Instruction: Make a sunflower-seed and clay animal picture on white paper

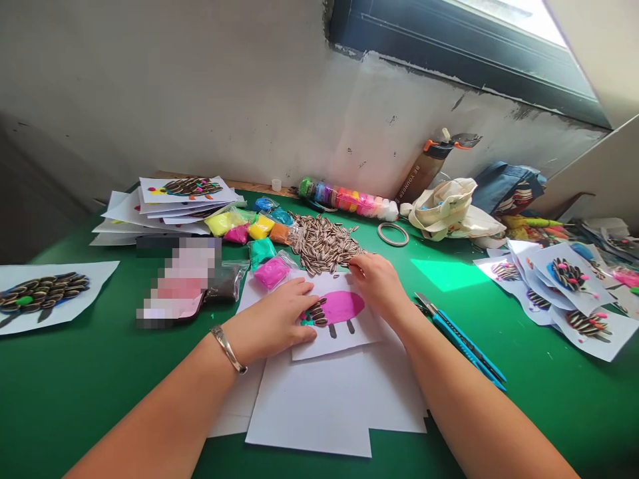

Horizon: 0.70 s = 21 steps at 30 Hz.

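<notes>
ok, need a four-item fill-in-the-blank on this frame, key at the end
1. The silver metal bracelet circles the person's ____ wrist.
2. The bare right hand is at the edge of a loose pile of striped ____.
3. Below the flat pink oval show ____ short black strips.
4. The flat tabletop is ____.

Missing: left; seeds; two; green.

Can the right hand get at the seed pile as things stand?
Looks like yes. The right hand is at the near right edge of the seed pile, with nothing visible between them; the left hand is off to the side.
</notes>
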Tool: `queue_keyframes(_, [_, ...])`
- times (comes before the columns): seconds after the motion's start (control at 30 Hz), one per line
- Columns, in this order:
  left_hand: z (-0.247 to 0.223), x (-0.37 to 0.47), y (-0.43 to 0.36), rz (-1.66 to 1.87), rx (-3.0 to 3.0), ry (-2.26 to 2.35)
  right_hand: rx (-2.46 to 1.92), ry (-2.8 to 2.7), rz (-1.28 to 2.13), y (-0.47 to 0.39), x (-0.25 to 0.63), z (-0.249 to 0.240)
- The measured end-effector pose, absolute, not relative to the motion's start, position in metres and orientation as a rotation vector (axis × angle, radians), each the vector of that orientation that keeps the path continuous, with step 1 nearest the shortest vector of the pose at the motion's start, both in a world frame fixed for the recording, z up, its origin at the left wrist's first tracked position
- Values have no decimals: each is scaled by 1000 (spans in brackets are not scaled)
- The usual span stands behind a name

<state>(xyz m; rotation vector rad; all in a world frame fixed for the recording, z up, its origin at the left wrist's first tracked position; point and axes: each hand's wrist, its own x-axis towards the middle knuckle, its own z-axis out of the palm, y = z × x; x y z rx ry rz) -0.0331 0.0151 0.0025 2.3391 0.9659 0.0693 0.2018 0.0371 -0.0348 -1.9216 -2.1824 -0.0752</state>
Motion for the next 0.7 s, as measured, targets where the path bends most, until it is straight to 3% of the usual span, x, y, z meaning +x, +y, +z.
queue_keyframes(0.4, [1,-33,14,94,2345,955,-1690,-2603,-289,45,174,-29])
queue_keyframes(0.7, [5,-32,15,120,2333,948,-1644,-2782,-262,53,166,-15])
